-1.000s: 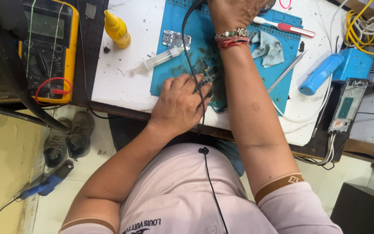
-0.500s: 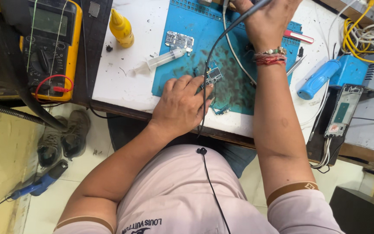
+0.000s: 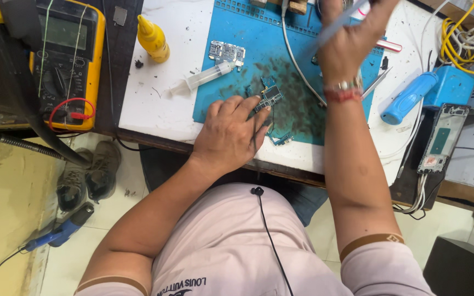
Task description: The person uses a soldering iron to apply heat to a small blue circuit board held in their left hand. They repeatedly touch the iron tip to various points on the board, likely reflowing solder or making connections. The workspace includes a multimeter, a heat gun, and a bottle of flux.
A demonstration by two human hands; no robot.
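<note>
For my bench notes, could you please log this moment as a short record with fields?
setting: white workbench with a blue work mat
left hand: flat on the mat, fingertips pressing a small circuit board
right hand: raised above the mat, gripping a blurred grey tool
on mat: second circuit board, syringe
beside mat: yellow bottle, blue tool
far left: yellow multimeter

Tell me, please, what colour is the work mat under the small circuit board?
Blue work mat, darkly smudged; clearest in the head view.
</note>
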